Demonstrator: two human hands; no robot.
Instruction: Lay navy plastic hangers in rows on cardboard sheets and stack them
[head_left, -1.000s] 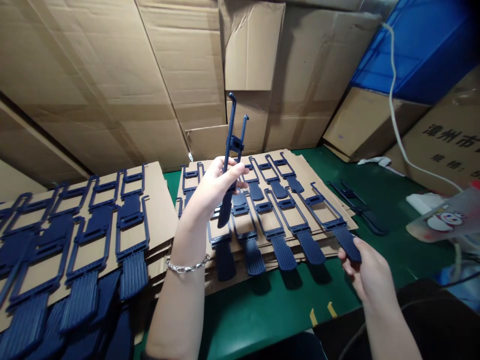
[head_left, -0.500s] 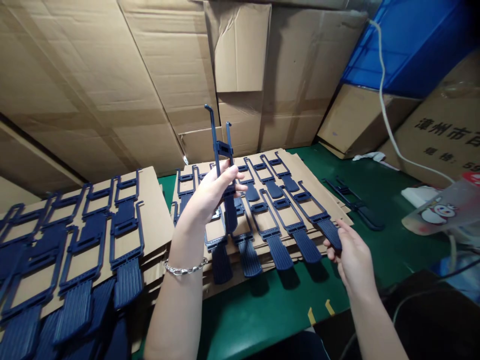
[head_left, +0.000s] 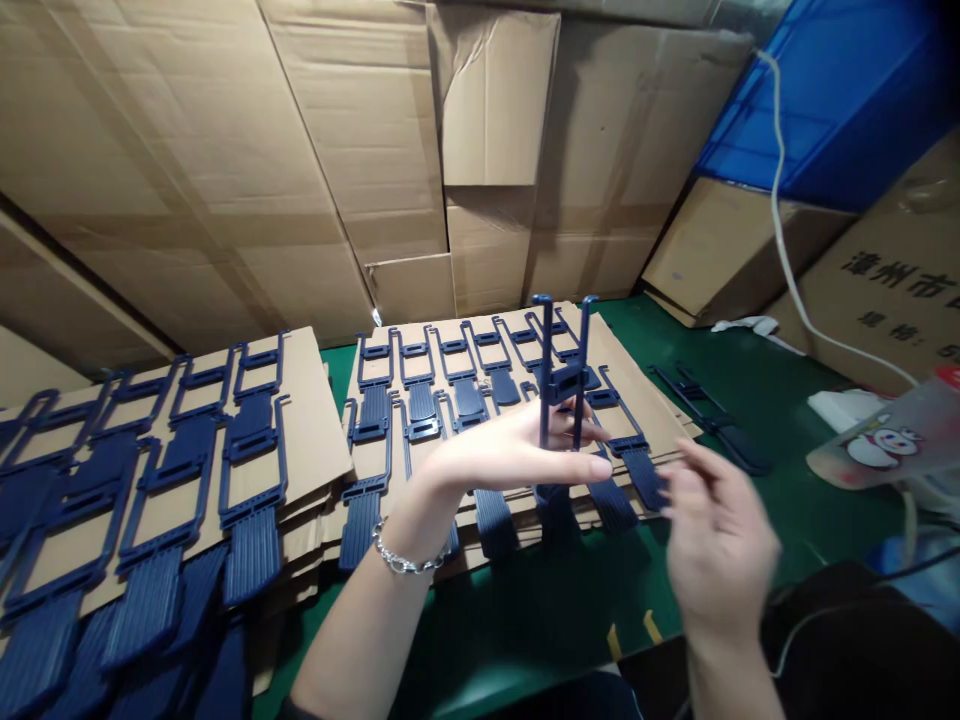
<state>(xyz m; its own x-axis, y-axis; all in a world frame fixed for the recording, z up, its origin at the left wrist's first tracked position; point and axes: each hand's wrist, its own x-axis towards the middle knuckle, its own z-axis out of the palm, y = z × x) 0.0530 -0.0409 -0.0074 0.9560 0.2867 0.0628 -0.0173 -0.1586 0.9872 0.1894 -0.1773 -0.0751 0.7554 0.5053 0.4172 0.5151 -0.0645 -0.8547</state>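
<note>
My left hand (head_left: 502, 450), with a chain bracelet at the wrist, is closed around a dark blue plastic bracket (head_left: 568, 382). The bracket stands upright, its two hooked prongs pointing up; its lower part is partly hidden by the hand. My right hand (head_left: 720, 545) hovers at the right, smeared by motion, its fingers bent beside the ribbed end of the rightmost laid-out bracket (head_left: 643, 478). Whether it touches that end or holds anything is unclear. Similar brackets lie in two rows on a cardboard sheet (head_left: 634, 385) beneath my left hand.
Another stacked cardboard sheet (head_left: 319, 430) with several brackets lies left. A single bracket (head_left: 709, 418) rests on the green table (head_left: 465, 640) at right. Beyond it are a plastic cup (head_left: 874, 445) and a white cable (head_left: 780, 190). Large cartons (head_left: 360, 130) wall the back; a blue bin (head_left: 817, 100) stands back right.
My left hand has moved right and lower with its upright bracket, turning it. My right hand has come away from its grip on the rightmost bracket's ribbed end, slightly toward me.
</note>
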